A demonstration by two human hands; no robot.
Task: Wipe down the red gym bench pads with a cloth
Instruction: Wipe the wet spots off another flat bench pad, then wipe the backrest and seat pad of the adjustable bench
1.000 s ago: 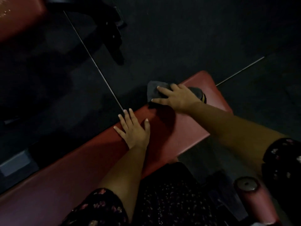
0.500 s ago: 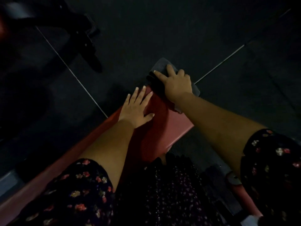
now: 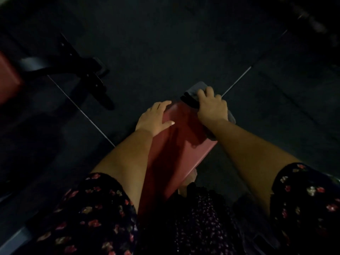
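Observation:
A red bench pad (image 3: 176, 150) runs away from me down the middle of the head view, its far end near the centre. My right hand (image 3: 211, 106) presses a grey cloth (image 3: 197, 88) over the pad's far right corner, fingers curled around the end. The cloth hangs down the pad's end and right side. My left hand (image 3: 155, 117) lies flat on the pad's left edge, fingers spread, holding nothing. Both forearms reach forward from floral sleeves.
A black metal frame leg (image 3: 92, 78) of another machine stands on the dark floor at the left, with a second red pad (image 3: 8, 78) at the far left edge. Thin pale seam lines cross the dark floor (image 3: 184, 34).
The view has swung so the pad now points away from me. My right hand has pushed the cloth from the pad's top to its far end corner. My left hand has slid to the left edge.

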